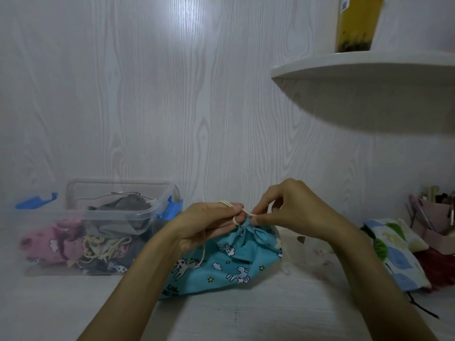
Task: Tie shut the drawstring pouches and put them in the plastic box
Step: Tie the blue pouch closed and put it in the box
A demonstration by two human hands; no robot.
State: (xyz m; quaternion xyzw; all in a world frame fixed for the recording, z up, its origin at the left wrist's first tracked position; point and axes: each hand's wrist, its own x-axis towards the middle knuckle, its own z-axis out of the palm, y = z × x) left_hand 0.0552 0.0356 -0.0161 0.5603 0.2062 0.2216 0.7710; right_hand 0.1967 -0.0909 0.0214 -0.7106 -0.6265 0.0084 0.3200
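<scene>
Pale wood-grain table (246,316) against a matching wall (172,94), with a rounded white shelf (357,70) up on the right. At centre, teal unicorn pouch (229,264) lying on the table, cream drawstring (243,214) pinched at its gathered neck by left hand (209,227) and right hand (293,210). Far left, clear plastic box (118,212) on the table, holding finished pouches.

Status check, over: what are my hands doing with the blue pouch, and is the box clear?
Both hands, left and right, pinch cream drawstring. Blue pouch gathered, on table. Plastic box open, holds pouches, path unobstructed.
</scene>
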